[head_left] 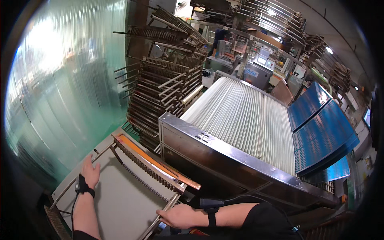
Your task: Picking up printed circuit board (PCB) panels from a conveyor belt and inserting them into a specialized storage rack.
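Below me a metal rack with comb-like toothed bars and long side rods lies over a flat pale grey surface. My left hand is at the rack's left side rod, its fingers stretched out and apart. At the opposite side, my right hand curls its fingers round the rack's right rod. An orange-brown strip runs along the rack's far edge. Both wrists wear black straps with small devices.
To the right stands a metal-framed conveyor with many white rollers; blue perforated panels lean at its far end. Stacked toothed racks rise ahead. A translucent strip curtain hangs at left. A person stands far back.
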A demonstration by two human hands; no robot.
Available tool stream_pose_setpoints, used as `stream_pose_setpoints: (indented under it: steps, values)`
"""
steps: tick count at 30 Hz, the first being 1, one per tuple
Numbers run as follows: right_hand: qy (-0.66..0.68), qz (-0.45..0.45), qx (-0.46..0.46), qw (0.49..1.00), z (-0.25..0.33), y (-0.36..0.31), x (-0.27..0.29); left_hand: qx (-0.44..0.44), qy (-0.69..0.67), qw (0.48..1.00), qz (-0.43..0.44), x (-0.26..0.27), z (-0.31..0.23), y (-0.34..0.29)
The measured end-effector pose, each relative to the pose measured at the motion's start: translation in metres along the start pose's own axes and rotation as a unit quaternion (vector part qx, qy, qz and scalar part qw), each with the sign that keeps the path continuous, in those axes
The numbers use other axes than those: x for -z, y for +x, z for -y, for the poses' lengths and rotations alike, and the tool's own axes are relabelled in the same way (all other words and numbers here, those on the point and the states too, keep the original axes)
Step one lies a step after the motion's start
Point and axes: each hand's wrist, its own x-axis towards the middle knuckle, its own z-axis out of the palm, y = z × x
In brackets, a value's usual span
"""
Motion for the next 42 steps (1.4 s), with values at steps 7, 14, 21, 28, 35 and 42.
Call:
stream_pose_setpoints:
  steps: [7,14,21,28,35,42]
  values:
    - [-0.017,0.053,-0.001,0.998,-0.011,0.001,-0.002,0.139,-0.212,0.958,0.137,-0.034,0.029,0.069]
    - [-0.167,0.116,0.085,0.975,-0.010,0.023,0.002,0.131,-0.290,0.943,0.098,-0.052,0.076,0.091]
    - [-0.007,0.037,-0.093,0.995,0.026,-0.009,0.029,0.037,0.014,0.999,-0.021,-0.100,0.076,0.102]
    - [0.032,-0.097,-0.072,0.992,0.026,0.003,-0.017,-0.071,0.542,0.831,0.104,-0.137,0.120,0.110]
    - [-0.052,-0.131,-0.069,0.988,0.036,0.009,0.012,0.130,0.014,0.991,0.034,-0.051,-0.027,0.083]
    - [0.077,-0.146,0.027,0.986,0.017,-0.006,0.005,0.112,-0.257,0.948,0.151,0.002,0.013,0.075]
